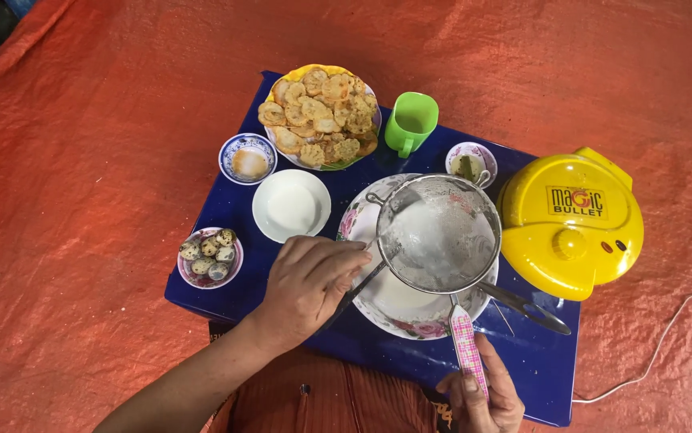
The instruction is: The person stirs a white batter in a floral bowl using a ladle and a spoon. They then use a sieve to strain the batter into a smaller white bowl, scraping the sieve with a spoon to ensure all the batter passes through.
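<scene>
Sieve [440,235] over floral bowl [410,309]: light, stiff mesh; right hand [482,397] pinches its checked handle [466,345]. Left hand [310,285] grips a utensil [355,293] beside the bowl.

Blue table [225,240] is crowded. Left hand [310,281] with a utensil sits just beside the flowered bowl [410,325]; the sieve [438,232] covers the bowl, so no way in from above. Right hand [482,397] grips the sieve's checked handle at the near edge. Yellow appliance [570,224] blocks the right side, green cup [410,120] and plate of fried rounds [319,116] the far side. Egg bowl [209,256] and white bowl [290,204] crowd the left. Open strip only along the near-right edge, beside tongs [526,309].
</scene>
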